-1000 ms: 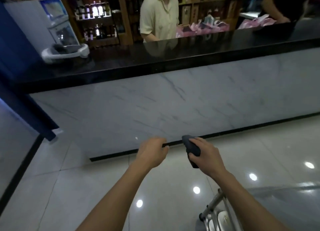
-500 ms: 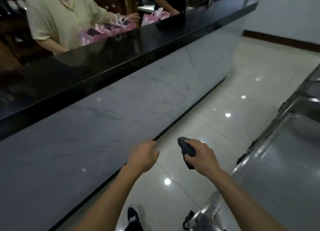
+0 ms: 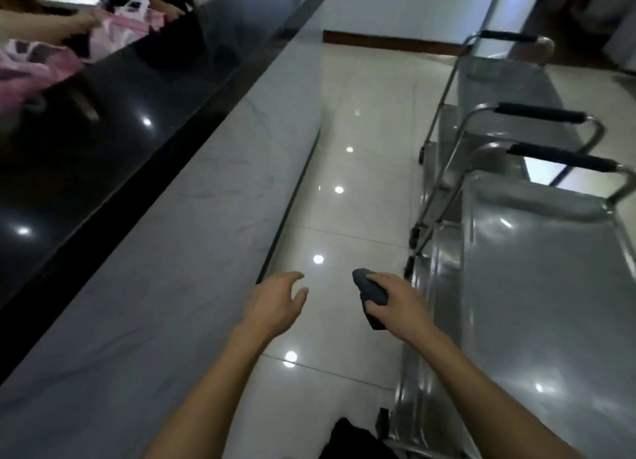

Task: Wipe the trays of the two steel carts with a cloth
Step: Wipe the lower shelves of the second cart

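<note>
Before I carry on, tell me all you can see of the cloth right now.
The cloth is dark grey-blue, soft-looking and bunched into a compact wad. The right hand grips it, fingers curled over its top, so part is hidden; one end pokes out ahead of the fingers and the other hangs below the palm. It is held in the air above the glossy floor, just left of the nearest steel cart, touching no tray. The left hand is apart from it.
</note>
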Action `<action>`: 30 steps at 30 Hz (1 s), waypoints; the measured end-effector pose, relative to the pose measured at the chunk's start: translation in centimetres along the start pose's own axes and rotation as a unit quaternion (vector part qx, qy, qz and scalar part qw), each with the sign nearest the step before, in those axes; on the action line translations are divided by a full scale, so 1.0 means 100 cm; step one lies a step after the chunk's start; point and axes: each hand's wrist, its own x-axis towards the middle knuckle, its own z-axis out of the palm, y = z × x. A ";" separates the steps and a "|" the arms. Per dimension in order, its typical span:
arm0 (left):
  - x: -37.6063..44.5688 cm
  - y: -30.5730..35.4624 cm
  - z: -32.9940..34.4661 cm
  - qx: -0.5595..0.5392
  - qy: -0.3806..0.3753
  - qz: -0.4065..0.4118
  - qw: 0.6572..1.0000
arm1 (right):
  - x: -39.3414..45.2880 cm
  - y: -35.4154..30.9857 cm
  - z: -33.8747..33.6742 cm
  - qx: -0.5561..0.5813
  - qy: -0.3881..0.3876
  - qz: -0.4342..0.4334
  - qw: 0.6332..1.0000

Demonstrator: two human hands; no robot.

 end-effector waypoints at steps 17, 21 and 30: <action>0.261 0.087 0.025 0.152 -0.178 0.220 0.947 | 0.142 0.064 -0.025 0.094 0.132 0.193 0.968; 0.315 0.114 0.042 0.153 -0.206 0.273 0.927 | 0.160 0.077 -0.034 0.094 0.155 0.242 0.953; 0.449 0.152 0.079 0.154 -0.303 0.415 0.844 | 0.229 0.070 -0.045 0.120 0.210 0.374 0.895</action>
